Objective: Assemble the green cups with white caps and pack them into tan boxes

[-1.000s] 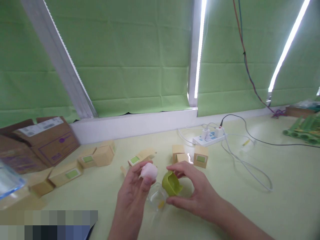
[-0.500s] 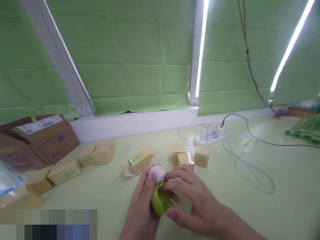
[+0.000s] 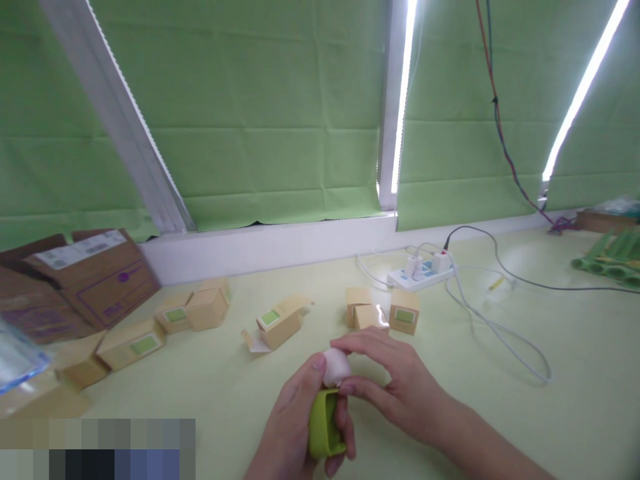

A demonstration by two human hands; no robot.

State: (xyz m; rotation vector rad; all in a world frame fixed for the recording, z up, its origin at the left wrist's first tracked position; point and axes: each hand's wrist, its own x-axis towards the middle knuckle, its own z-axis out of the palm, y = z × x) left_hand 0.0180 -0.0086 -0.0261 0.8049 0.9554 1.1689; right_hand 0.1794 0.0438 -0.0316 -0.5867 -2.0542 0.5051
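My left hand (image 3: pixel 290 417) is wrapped round a yellow-green hollow case (image 3: pixel 318 428), whose open side faces right. Just above the case is a small white rounded piece (image 3: pixel 337 367), with my left thumb pressed on its left side. The fingertips and thumb of my right hand (image 3: pixel 405 380) pinch that white piece from the right. Whether the white piece is joined to the case I cannot tell. Beyond my hands lies an opened tan carton (image 3: pixel 283 330) with its end flaps out. A small tan box (image 3: pixel 372 317) stands behind my right hand, partly covered by it.
More tan boxes with green labels (image 3: pixel 131 343) line the left side, before a large cardboard box (image 3: pixel 107 283). A white power strip (image 3: pixel 423 275) with plugs and loose cables (image 3: pixel 495 327) lies at the back right. Green tubes (image 3: pixel 607 267) are at the far right.
The white piece has moved right and slightly down, and its smooth round side now shows. The green case has turned and come lower. My right fingers have closed onto the white piece.
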